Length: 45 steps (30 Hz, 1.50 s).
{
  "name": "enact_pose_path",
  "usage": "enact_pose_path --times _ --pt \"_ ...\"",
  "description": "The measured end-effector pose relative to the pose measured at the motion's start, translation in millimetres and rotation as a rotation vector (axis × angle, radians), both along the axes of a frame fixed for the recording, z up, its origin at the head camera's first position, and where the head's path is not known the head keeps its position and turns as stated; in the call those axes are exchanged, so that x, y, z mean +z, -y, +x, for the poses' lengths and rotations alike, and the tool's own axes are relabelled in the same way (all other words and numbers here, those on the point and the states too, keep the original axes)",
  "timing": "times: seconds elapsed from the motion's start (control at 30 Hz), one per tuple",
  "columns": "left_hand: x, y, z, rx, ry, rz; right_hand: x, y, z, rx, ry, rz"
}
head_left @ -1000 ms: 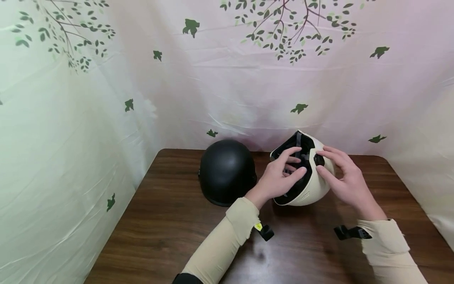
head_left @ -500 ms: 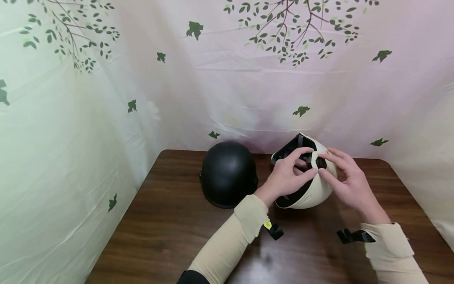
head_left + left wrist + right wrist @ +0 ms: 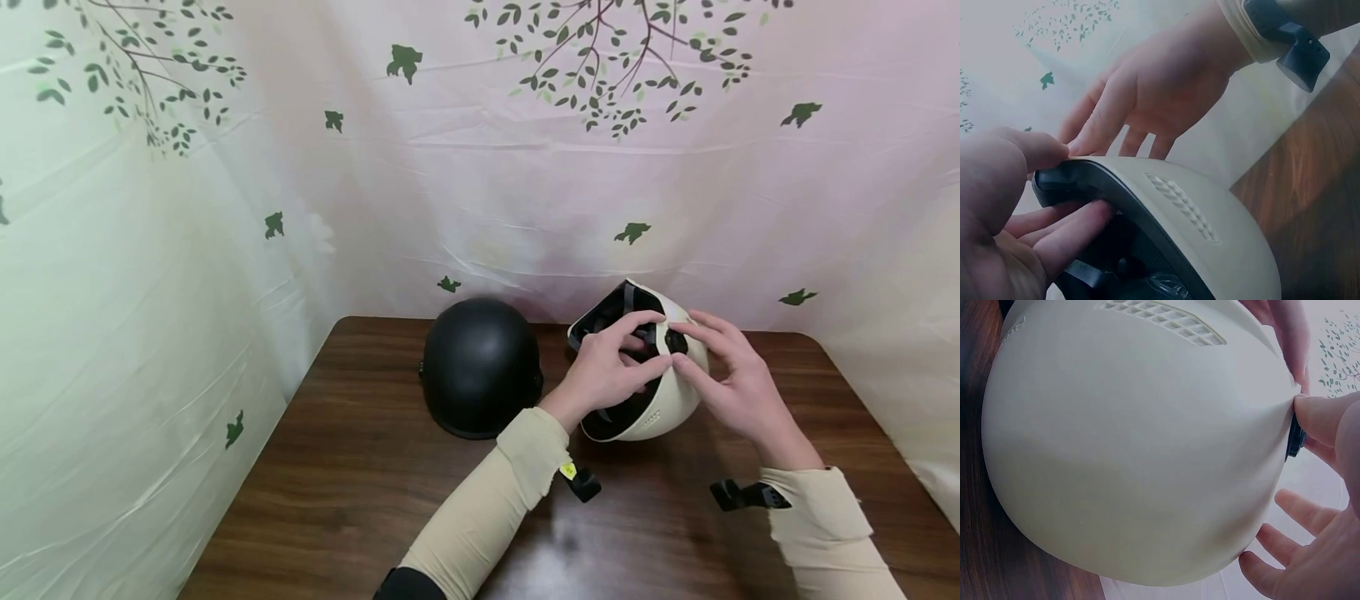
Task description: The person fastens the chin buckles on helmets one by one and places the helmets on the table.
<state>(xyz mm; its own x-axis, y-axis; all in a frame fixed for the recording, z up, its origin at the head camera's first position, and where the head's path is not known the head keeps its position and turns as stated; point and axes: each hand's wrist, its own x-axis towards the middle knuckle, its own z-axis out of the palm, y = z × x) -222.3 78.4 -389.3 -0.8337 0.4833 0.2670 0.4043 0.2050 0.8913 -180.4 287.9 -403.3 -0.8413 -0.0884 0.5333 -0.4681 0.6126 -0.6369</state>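
A cream helmet point(image 3: 671, 408) lies tipped on the table, its opening turned left and showing black lining point(image 3: 1125, 250) and a grey strap point(image 3: 1085, 273). My left hand point(image 3: 603, 375) grips the rim, thumb at the edge and fingers inside the opening. On the rear of the shell sits a round black knob point(image 3: 677, 341). My right hand point(image 3: 738, 392) pinches at this knob with thumb and forefinger, while its other fingers spread beside the shell in the right wrist view. The left fingertips are partly hidden in the head view.
A matte black helmet point(image 3: 482, 367) stands dome up, just left of the cream one. Both are on a dark wooden table point(image 3: 360, 450). A pale curtain point(image 3: 480, 192) with leaf prints hangs behind and beside the table. Small black cameras point(image 3: 583, 484) stick out from both wrists.
My left hand has moved right from over the helmet's opening onto its rim, thumb and fingers closing there. The right hand stays at the knob; the helmet has shifted only slightly.
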Motion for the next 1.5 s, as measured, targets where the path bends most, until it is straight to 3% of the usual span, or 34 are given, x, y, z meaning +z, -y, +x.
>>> enact_pose_path --times 0.3,0.53,0.8,1.17,1.5 --pt "-5.3 -1.0 1.5 0.043 0.124 0.13 -2.5 2.2 -2.0 0.008 0.031 -0.001" --pt "-11.8 4.3 -1.0 0.085 0.153 0.21 -4.9 4.6 -3.1 0.023 0.025 -0.027" --pt "-22.3 12.3 -2.2 0.034 0.157 0.403 -4.2 5.7 -1.3 0.015 0.051 -0.021" --pt "-30.2 15.3 -2.7 0.016 0.149 0.506 -0.5 2.9 3.4 -0.017 0.063 -0.018" --pt "-37.2 19.9 -7.5 0.052 0.201 0.663 -1.5 1.5 -0.3 -0.035 0.075 -0.032"
